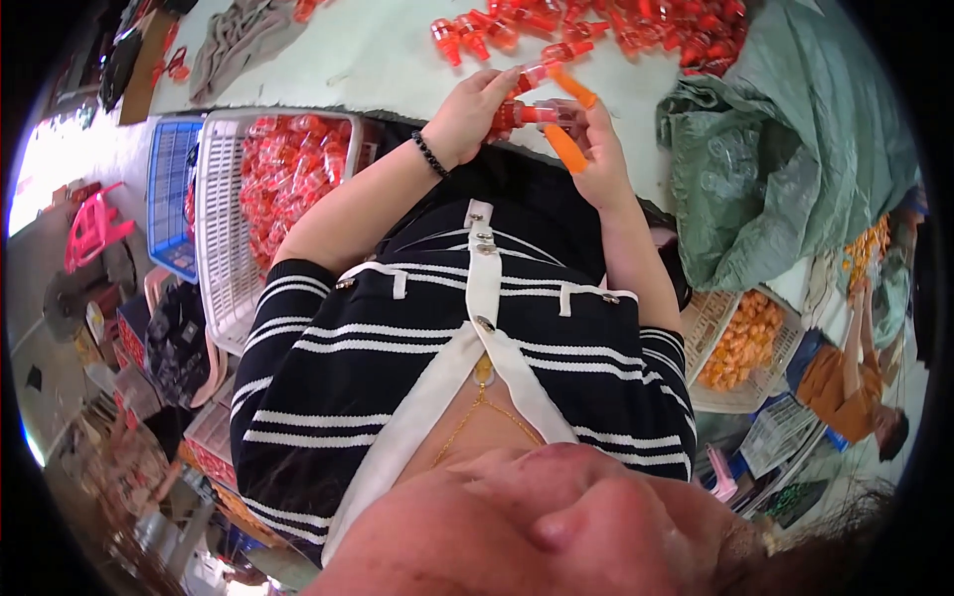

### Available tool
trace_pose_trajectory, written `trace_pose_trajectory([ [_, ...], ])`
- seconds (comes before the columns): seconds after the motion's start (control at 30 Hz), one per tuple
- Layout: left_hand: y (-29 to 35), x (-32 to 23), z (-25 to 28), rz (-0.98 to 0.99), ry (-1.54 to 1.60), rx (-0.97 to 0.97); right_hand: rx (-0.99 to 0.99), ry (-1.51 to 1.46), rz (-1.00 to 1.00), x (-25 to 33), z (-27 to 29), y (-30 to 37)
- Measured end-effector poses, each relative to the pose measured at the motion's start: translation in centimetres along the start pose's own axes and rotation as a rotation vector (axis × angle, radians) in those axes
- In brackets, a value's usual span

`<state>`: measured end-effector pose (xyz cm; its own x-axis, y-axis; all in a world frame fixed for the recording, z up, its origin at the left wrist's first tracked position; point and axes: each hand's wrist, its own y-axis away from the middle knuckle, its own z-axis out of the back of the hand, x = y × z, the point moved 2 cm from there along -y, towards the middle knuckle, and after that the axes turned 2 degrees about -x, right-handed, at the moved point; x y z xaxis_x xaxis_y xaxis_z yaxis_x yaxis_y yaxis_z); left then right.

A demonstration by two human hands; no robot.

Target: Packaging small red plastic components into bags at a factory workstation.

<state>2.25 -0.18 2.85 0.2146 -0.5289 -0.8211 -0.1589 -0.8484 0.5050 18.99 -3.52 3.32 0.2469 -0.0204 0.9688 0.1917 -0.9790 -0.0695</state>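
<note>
Orange coverings are sheathing two digits of the right hand (601,164), at upper centre of the frame in the head view, as it is reaching about the clear end of a red plastic piece (509,116); whether its fingers are gripping that end, one cannot tell. The left hand (469,117), a black beaded bracelet (429,155) circling its wrist, is closing around that piece, while a second red piece (532,77) is showing just above. More red pieces (656,30) are lying heaped across a pale tabletop (368,60) along the top edge. A green sack (735,238) is holding clear plastic pieces (732,159) at upper right, and a white basket (221,248) is brimming with red pieces at left.
</note>
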Motion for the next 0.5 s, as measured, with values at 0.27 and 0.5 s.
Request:
trace_pose_trajectory([
  [0.27, 0.2, 0.6, 0.0, -0.308, -0.320, -0.072, 0.056, 0.708, 0.300, 0.2, -1.8, -0.6],
  [0.5, 2.4, -0.3, 0.4, -0.877, -0.720, -0.125, 0.077, 0.087, -0.478, -4.9, 0.3, -0.3],
])
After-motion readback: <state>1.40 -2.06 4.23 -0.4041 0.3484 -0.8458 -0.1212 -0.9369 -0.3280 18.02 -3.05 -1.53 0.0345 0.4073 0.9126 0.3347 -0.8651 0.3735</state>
